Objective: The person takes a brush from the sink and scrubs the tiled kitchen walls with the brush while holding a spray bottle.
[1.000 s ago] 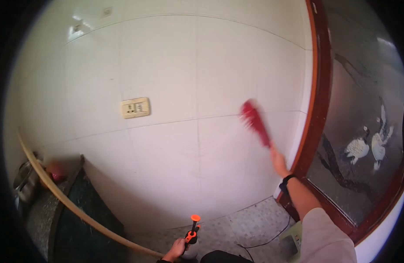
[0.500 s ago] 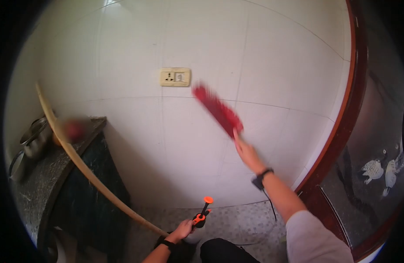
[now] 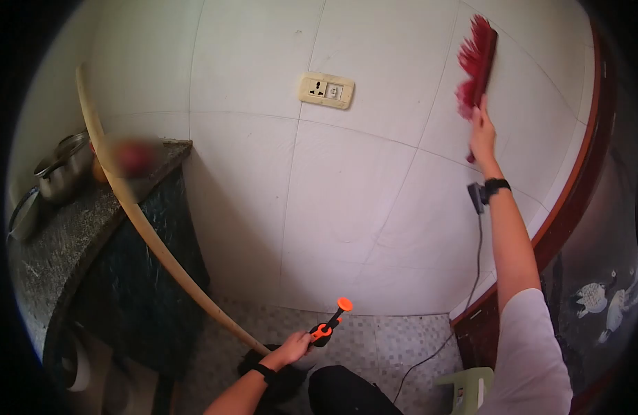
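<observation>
My right hand (image 3: 483,135), raised at the upper right, is closed around the handle of a red-bristled hand brush (image 3: 479,66). The brush stands nearly upright in front of the white tiled wall (image 3: 353,187), bristles facing left; whether it touches the wall I cannot tell. Low in the middle, my left hand (image 3: 293,348) is closed on an orange and black tool (image 3: 325,332) with a round orange end. A long pale wooden pole (image 3: 168,256) slants down from the upper left, its lower end near my left wrist.
A yellowed wall socket (image 3: 326,90) sits mid-wall. On the left, a dark stone counter (image 3: 90,228) carries metal pots (image 3: 59,176) and a blurred red thing (image 3: 135,158). A pale green stool (image 3: 471,387) stands at lower right by a brown-framed door (image 3: 571,200). A cable hangs from my right wrist.
My right hand has swung the brush up and to the right, turning it from a diagonal to nearly upright. My left hand still grips the orange and black tool. The view has shifted.
</observation>
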Demonstrator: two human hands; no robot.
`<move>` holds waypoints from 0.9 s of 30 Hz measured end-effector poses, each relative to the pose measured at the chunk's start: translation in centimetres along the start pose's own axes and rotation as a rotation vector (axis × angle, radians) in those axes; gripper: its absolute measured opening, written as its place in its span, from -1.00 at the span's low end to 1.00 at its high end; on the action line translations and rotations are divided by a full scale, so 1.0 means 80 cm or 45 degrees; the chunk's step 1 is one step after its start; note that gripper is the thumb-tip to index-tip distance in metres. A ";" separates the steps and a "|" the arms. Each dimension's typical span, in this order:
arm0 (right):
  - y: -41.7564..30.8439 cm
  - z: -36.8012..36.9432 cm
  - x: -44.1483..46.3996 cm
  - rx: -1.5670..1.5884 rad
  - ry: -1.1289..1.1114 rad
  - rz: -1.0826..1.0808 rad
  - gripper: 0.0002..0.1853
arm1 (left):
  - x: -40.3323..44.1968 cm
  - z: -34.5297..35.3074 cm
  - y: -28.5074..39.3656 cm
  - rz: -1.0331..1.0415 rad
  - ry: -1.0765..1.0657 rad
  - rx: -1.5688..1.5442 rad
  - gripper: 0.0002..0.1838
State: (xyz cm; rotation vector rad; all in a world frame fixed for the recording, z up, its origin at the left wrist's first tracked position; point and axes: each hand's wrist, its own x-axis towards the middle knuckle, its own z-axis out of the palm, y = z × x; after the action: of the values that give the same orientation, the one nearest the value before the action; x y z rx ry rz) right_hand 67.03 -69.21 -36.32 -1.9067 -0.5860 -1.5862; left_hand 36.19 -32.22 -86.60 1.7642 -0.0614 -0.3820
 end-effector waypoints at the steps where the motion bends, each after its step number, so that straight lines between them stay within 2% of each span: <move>1: -0.043 0.024 0.003 0.103 -0.137 0.202 -0.50 | -0.001 0.003 0.003 -0.001 0.005 -0.009 -0.64; 3: -0.105 0.060 -0.047 0.080 -0.351 0.223 -0.50 | 0.000 0.004 0.007 -0.065 0.038 0.049 -0.65; 5: -0.114 0.074 -0.155 -0.138 -0.688 0.162 -0.47 | 0.006 0.004 -0.007 -0.075 -0.016 0.046 -0.65; 6: -0.101 0.075 -0.232 0.020 -0.580 -0.008 -0.42 | 0.009 0.004 -0.012 -0.035 -0.044 0.018 -0.64; 8: -0.069 0.054 -0.379 0.033 -0.604 0.024 -0.34 | 0.006 0.002 -0.010 -0.032 -0.013 0.053 -0.63; 10: -0.041 0.013 -0.475 -0.134 -0.812 -0.120 -0.30 | 0.007 -0.001 -0.013 0.001 0.024 0.046 -0.59; 11: -0.023 -0.001 -0.507 -0.361 -1.016 -0.210 -0.28 | 0.002 0.000 -0.009 -0.014 0.053 0.031 -0.59; 12: -0.032 -0.017 -0.502 -0.427 -1.124 -0.380 -0.34 | -0.003 0.000 -0.004 -0.011 0.049 0.065 -0.59; 13: -0.040 -0.007 -0.491 -0.407 -1.134 -0.391 -0.34 | -0.005 -0.001 0.000 0.004 0.038 0.103 -0.58; 15: -0.047 0.020 -0.444 -0.569 -1.313 -0.679 -0.41 | -0.002 0.005 -0.008 -0.011 0.029 0.026 -0.58; 17: -0.115 0.068 -0.368 -0.483 -1.169 -0.799 -0.39 | 0.002 0.006 -0.008 -0.003 0.027 0.063 -0.48; 19: -0.193 0.123 -0.288 -0.506 -1.063 -0.908 -0.29 | 0.005 0.004 -0.009 0.026 0.029 0.078 -0.52; 20: -0.229 0.152 -0.248 -0.458 -0.882 -0.987 -0.26 | 0.007 0.007 -0.011 0.052 0.014 0.096 -0.56; 21: -0.279 0.176 -0.205 -0.369 -0.705 -0.995 -0.27 | 0.008 0.008 -0.014 0.045 0.028 0.086 -0.56; 22: -0.314 0.207 -0.164 -0.462 -0.594 -0.953 -0.37 | 0.013 0.008 -0.015 0.046 0.000 0.162 -0.54; 23: -0.359 0.226 -0.121 -0.325 -0.533 -0.755 -0.48 | 0.019 0.007 -0.017 0.043 -0.024 0.232 -0.53; 25: -0.405 0.253 -0.061 -0.353 -0.270 -0.769 -0.52 | 0.022 0.010 -0.028 0.109 0.027 0.255 -0.51; 26: -0.415 0.265 -0.063 -0.327 -0.279 -0.778 -0.52 | 0.017 0.010 -0.026 0.135 0.011 0.248 -0.51; 27: -0.422 0.275 -0.064 -0.207 -0.276 -0.667 -0.50 | 0.015 0.010 -0.022 0.162 -0.004 0.239 -0.51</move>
State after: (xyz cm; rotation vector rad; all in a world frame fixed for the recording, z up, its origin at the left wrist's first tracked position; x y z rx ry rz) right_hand 59.56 -29.37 -38.74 -2.1834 -1.1561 -1.7908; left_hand 36.79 -32.84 -88.67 1.9330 -0.2169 -0.2943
